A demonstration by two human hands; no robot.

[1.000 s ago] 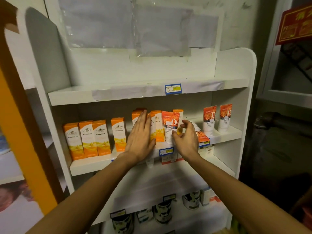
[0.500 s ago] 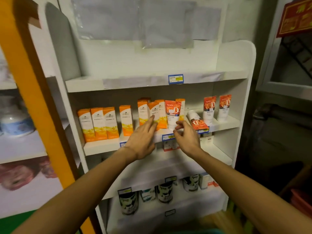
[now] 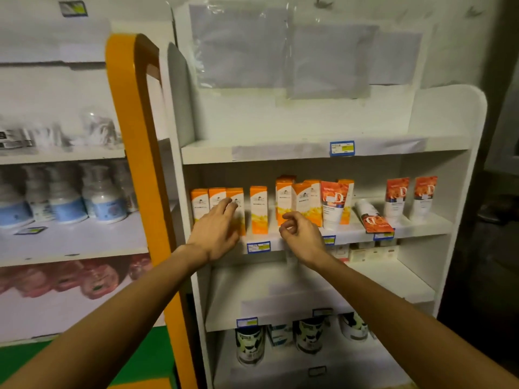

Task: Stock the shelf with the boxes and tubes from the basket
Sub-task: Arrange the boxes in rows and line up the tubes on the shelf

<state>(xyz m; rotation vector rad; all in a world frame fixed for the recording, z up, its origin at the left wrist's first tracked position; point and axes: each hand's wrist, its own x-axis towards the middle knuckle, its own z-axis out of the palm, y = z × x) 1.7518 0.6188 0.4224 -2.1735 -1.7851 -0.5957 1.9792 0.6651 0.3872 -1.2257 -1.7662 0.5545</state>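
In the head view, your left hand (image 3: 216, 234) is reaching at centre frame with fingers straight and slightly spread, its fingertips lying over the third of three orange boxes (image 3: 216, 203) standing in a row on the white shelf (image 3: 421, 224). Your right hand (image 3: 302, 237) is hovering just right of it with fingers loosely curled and holding nothing, in front of a cluster of orange boxes (image 3: 295, 197). A single orange box (image 3: 258, 210) is standing between your hands. Right of the cluster an orange tube (image 3: 332, 203) is standing upright, a fallen tube (image 3: 370, 216) is lying beside it, and two upright tubes (image 3: 410, 196) are standing toward the right edge. Cans (image 3: 250, 346) are sitting on the bottom shelf. White bottles (image 3: 64, 197) are filling the orange-framed rack (image 3: 132, 136) at left frame.
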